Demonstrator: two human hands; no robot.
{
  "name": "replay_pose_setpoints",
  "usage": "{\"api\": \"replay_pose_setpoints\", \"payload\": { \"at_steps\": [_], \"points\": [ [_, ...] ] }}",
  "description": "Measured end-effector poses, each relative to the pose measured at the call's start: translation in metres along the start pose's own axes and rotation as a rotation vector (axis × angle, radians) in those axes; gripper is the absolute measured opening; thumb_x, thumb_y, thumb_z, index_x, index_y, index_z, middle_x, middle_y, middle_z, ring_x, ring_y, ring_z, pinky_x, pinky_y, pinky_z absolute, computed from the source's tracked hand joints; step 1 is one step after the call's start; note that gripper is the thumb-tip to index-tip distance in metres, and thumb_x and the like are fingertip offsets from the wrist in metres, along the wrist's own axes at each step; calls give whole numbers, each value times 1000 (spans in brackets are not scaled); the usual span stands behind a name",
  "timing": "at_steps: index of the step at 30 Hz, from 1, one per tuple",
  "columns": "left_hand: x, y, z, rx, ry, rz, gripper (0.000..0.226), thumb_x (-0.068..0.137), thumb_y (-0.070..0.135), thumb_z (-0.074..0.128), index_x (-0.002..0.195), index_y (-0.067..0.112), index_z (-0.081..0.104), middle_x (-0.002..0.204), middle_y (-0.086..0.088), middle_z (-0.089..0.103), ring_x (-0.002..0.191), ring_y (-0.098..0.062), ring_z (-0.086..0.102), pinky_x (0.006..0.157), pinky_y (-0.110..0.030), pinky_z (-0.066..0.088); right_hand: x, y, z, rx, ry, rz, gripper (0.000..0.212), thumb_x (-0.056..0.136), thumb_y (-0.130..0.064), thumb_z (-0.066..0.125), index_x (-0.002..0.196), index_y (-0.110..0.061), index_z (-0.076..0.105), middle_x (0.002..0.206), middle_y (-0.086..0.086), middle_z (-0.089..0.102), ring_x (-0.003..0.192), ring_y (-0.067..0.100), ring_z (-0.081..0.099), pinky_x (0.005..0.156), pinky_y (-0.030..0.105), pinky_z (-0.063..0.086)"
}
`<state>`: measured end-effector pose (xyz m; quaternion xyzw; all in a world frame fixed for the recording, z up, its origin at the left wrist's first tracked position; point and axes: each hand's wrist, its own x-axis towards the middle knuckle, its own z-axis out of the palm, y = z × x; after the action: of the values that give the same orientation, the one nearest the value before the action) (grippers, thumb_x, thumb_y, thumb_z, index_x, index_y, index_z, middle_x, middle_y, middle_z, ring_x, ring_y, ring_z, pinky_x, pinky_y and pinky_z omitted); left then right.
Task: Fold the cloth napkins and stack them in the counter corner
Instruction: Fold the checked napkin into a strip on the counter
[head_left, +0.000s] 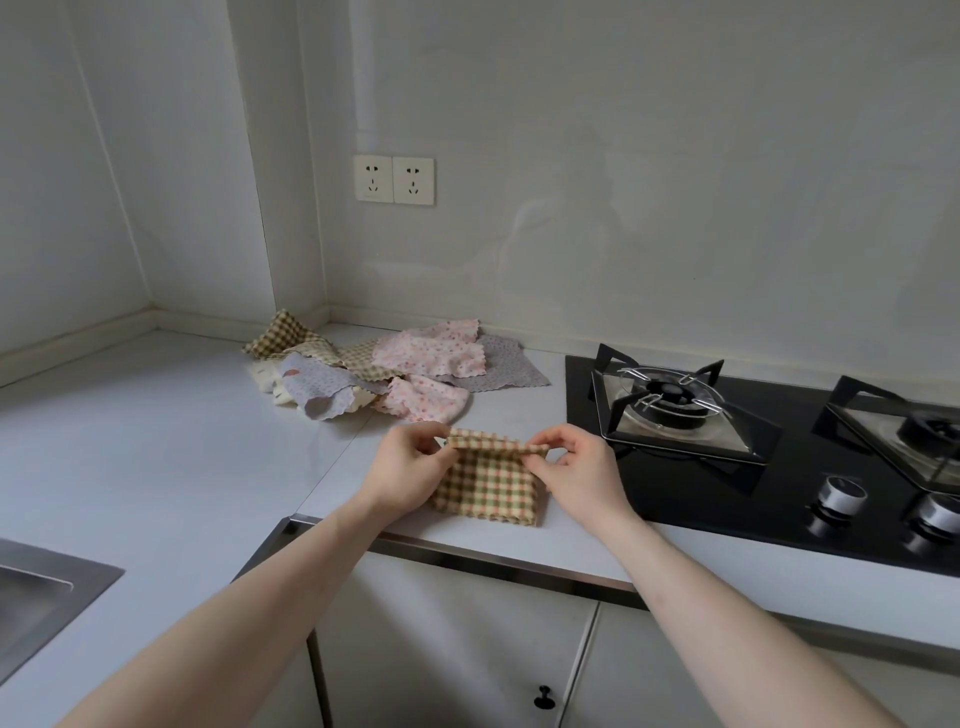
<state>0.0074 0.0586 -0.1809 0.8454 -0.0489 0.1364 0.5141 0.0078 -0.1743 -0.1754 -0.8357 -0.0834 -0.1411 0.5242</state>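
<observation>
Pinching the far folded edge of a tan-and-green checked napkin (488, 483), left hand (410, 467) and right hand (582, 475) each keep a closed grip; lower half flat on tabletop (171, 441).

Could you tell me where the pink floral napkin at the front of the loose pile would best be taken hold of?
Judging by its pose, pinch the pink floral napkin at its scalloped near edge, coming from the counter front. That edge lies free on the counter, while its far side tucks under the pile.
</observation>
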Motion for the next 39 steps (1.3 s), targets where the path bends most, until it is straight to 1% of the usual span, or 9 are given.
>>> {"api": "replay_pose_setpoints", "payload": {
  "at_steps": [2,5,10,15,21,27,32,35,39],
  "points": [
    [0,0,0,-12,-30,-6,9,90,17,68,93,20,76,75,4,77,68,-12,68,63,-25,51,-2,2,1,20,31,-7,19,80,-12,82,81,-29,73,86,-10,75,61,20,69,66,42,59],
    [2,-3,1,-23,-55,25,7,91,19,70,94,22,75,85,3,78,82,-21,74,71,-31,56,-4,6,2,2,71,-52,22,79,-7,78,80,-28,74,80,-9,75,68,14,72,71,44,61],
    [1,-3,2,99,-62,73,18,91,17,62,95,32,71,85,12,77,80,-5,70,76,-27,56,-6,8,5,-99,94,-213,27,76,1,73,80,-26,72,85,-12,72,79,9,69,74,36,60],
    [0,0,3,275,-58,69,24,88,17,58,103,33,68,94,15,74,89,-8,68,83,-31,55,-8,8,8,-282,29,-277,17,80,-11,72,80,-27,69,90,-14,65,85,6,63,76,35,56],
    [1,-1,1,399,6,-13,31,88,28,49,108,31,73,111,3,73,107,-25,64,91,-36,50,-10,7,10,-383,-57,-235,7,82,-25,70,83,-31,74,91,-19,62,96,2,55,82,28,51],
    [2,3,-3,228,41,-102,39,84,55,36,96,36,67,98,9,72,102,-20,63,95,-38,46,-11,4,8,-373,-78,-230,12,86,-33,67,79,-31,77,85,-20,66,94,5,56,88,34,49],
    [5,-3,4,523,-34,-33,67,78,85,32,109,36,64,109,11,62,109,-18,54,101,-42,39,-11,6,7,-315,-57,-232,10,89,-35,70,99,-35,71,79,-24,69,99,3,54,92,34,46],
    [4,-8,6,602,-49,45,53,87,75,47,117,32,59,112,9,60,112,-20,51,96,-38,39,-11,9,7,-336,-38,-263,25,83,-34,75,105,-37,64,78,-21,66,99,2,51,93,36,44],
    [5,-12,2,428,-50,73,31,88,62,61,103,36,54,98,15,63,100,-14,54,85,-38,43,-11,13,7,-430,20,-297,37,76,-43,76,109,-40,61,96,-25,57,104,7,48,89,33,44]
  ]
}}
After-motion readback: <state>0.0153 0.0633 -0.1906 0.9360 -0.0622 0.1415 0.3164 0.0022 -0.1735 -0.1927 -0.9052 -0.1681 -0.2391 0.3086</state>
